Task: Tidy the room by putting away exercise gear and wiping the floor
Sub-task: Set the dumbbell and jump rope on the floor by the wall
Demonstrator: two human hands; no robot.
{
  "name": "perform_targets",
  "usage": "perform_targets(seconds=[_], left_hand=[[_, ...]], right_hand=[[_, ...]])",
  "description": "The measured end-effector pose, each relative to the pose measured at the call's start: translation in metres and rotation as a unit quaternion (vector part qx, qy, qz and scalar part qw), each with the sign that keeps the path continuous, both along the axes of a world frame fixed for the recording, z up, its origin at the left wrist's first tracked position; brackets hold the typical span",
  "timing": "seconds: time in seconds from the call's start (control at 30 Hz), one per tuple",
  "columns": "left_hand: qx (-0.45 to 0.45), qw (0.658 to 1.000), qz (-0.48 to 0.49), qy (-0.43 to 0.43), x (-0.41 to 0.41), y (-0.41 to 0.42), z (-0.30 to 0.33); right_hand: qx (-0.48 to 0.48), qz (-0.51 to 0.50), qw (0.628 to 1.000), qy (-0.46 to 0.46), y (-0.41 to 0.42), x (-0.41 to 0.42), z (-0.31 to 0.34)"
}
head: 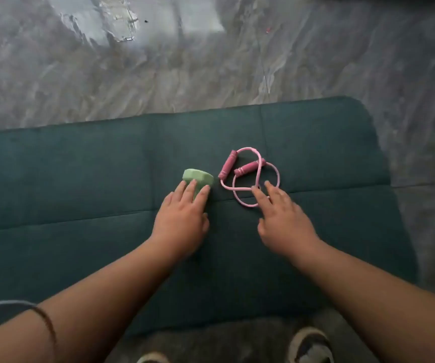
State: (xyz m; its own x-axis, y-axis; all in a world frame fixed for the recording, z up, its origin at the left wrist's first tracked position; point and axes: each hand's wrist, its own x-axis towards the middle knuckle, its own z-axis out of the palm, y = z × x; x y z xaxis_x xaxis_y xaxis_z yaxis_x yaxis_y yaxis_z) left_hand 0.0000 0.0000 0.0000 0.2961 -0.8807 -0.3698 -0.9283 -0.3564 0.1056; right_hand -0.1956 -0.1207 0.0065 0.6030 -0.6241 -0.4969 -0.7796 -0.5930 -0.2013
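A light green dumbbell (pixel 198 177) lies on a dark teal padded mat (pixel 80 179), with only one end showing. My left hand (pixel 181 221) lies over its handle, fingers fairly straight and reaching to the green end. Just to the right, a pink jump rope (pixel 240 169) lies coiled in loose loops, its two pink handles side by side. My right hand (pixel 284 221) is spread above the near loop, with its fingertips at or on the cord. Neither object is lifted off the mat.
The mat lies on a glossy grey marbled floor (pixel 132 74), and its rounded corner is at the right. A tiny red scrap (pixel 268 30) lies on the floor far off. My slippered foot (pixel 310 344) stands at the mat's near edge. A thin grey cable (pixel 1 303) crosses the lower left.
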Motion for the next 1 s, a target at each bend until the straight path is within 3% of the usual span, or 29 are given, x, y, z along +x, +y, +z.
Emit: perform_targets(seconds=[0.13, 0.23, 0.4, 0.57, 0.8, 1.0], left_hand=[[0.011, 0.991, 0.133, 0.006, 0.012, -0.013, -0.051], [0.017, 0.973, 0.218, 0.073, 0.017, -0.023, -0.074], [0.035, 0.939, 0.292, 0.179, 0.025, -0.042, -0.084], [0.062, 0.918, 0.333, 0.207, 0.019, -0.034, -0.063], [0.044, 0.908, 0.343, 0.234, -0.017, 0.002, 0.089], [0.023, 0.924, 0.288, 0.250, -0.040, 0.025, 0.298]], right_hand=[[-0.013, -0.041, 0.999, -0.011, -0.021, -0.001, -0.065], [0.019, -0.114, 0.989, -0.087, -0.031, 0.008, -0.094], [0.011, -0.107, 0.988, -0.107, -0.035, 0.025, -0.095], [0.017, -0.108, 0.976, -0.187, -0.018, 0.026, -0.060], [0.101, -0.191, 0.949, -0.229, 0.019, -0.002, 0.086], [0.075, -0.222, 0.937, -0.258, 0.047, -0.030, 0.296]])
